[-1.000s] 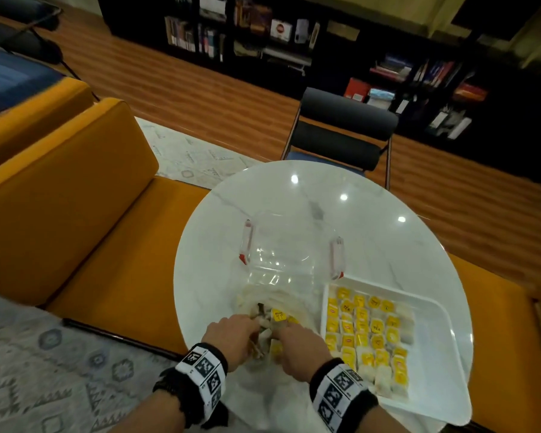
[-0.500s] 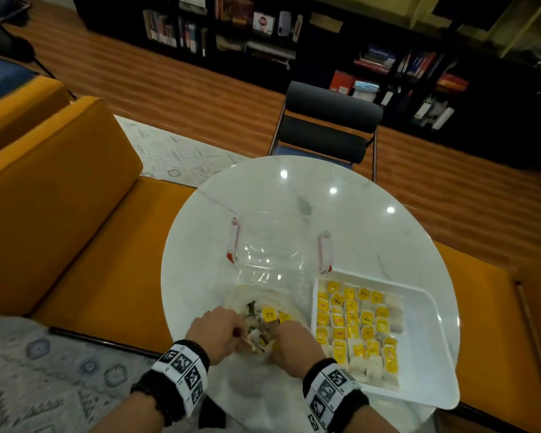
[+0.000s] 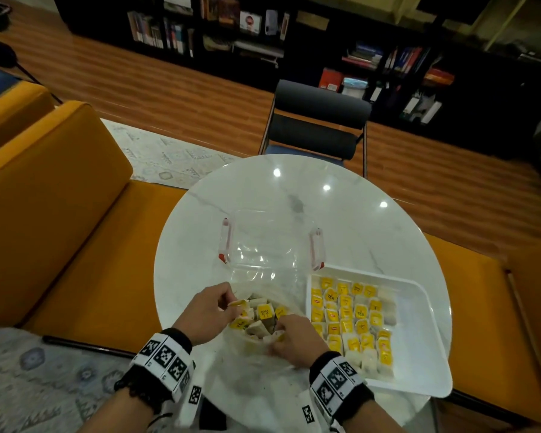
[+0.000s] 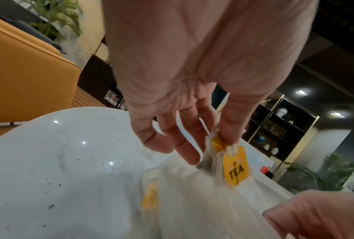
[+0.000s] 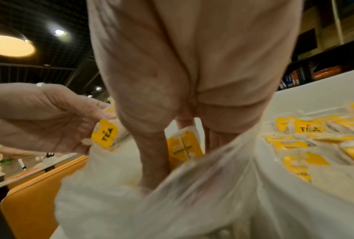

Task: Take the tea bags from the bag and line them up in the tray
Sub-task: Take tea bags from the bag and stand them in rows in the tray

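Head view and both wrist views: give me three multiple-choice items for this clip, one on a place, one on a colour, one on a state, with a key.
1. Where does the tray lie relative to the bag?
A. on the person's right
B. on the person's left
C. under it

2. What colour are the tea bag tags?
A. red
B. yellow
C. green

3. What is the left hand doing?
A. resting flat on the table
B. gripping the chair
C. pinching a tea bag

Key: 1 A, the head view shows the tray right of the bag. 2 B, the tags show yellow in every view. 3 C, the left wrist view shows thumb and finger closed above the TEA tag.
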Motion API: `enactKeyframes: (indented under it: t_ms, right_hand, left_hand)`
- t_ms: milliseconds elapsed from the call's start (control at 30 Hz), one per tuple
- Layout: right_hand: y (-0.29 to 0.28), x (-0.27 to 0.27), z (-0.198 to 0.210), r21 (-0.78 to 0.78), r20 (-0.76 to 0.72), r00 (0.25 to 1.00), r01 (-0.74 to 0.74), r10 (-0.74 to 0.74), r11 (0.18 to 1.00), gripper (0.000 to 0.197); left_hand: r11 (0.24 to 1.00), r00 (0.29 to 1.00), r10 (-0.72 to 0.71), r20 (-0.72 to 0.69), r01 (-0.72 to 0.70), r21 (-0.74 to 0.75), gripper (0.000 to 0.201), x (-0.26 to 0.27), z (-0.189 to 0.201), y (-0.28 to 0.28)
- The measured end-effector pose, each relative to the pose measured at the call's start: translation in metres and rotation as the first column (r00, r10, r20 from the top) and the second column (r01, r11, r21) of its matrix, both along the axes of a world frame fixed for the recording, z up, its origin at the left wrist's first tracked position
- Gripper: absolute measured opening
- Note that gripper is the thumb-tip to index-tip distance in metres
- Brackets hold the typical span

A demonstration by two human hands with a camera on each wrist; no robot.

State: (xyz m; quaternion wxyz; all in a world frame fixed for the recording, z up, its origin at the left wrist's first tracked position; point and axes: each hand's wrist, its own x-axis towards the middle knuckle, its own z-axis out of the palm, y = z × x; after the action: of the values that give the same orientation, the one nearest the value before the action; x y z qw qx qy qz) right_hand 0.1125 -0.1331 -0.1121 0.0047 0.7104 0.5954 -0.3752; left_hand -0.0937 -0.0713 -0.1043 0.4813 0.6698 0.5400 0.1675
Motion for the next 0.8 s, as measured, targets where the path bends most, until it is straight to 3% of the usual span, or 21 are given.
enactKeyframes:
  t_ms: [67, 167, 300, 467, 567, 667, 800]
  right_hand:
    - [-0.001, -0.001, 0.006, -0.025, -0.031, 0.999, -0.018, 0.017, 1.000, 0.024]
    - [0.001, 0.000, 0.011, -0.065, -0.067, 0.997, 0.028, -0.033, 0.997, 0.012]
    - [0.005, 0.001, 0.012, -0.087, -0.087, 0.991, 0.091, -0.099, 0.992, 0.026]
    - [0.012, 0.006, 0.012, -0.032, -0.127, 0.980, 0.152, -0.155, 0.988, 0.028]
    - [0.013, 0.008, 0.014, -0.006, -0.225, 0.950, 0.220, -0.215, 0.976, 0.034]
    - [0.014, 0.012, 0.023, -0.036, -0.410, 0.846, 0.360, -0.342, 0.932, 0.028]
    - [0.015, 0.017, 0.041, -0.066, -0.503, 0.776, 0.404, -0.381, 0.912, 0.024]
  left_hand:
    - [0.999, 0.999, 0.048, 0.013, -0.048, -0.002, 0.016, -0.001, -0.002, -0.001]
    - [0.992, 0.989, 0.119, 0.086, -0.117, -0.039, 0.017, -0.004, -0.002, 0.000]
    - [0.963, 0.944, 0.220, 0.247, -0.170, -0.209, 0.017, -0.004, 0.005, 0.001]
    - [0.826, 0.760, 0.471, 0.448, -0.201, -0.526, 0.010, 0.001, 0.018, 0.000]
    - [0.771, 0.675, 0.559, 0.482, -0.211, -0.601, 0.002, 0.004, 0.027, -0.002]
    - [0.791, 0.710, 0.530, 0.463, -0.216, -0.573, 0.006, 0.008, 0.028, -0.005]
    - [0.764, 0.726, 0.541, 0.424, -0.214, -0.609, 0.012, 0.019, 0.026, -0.010]
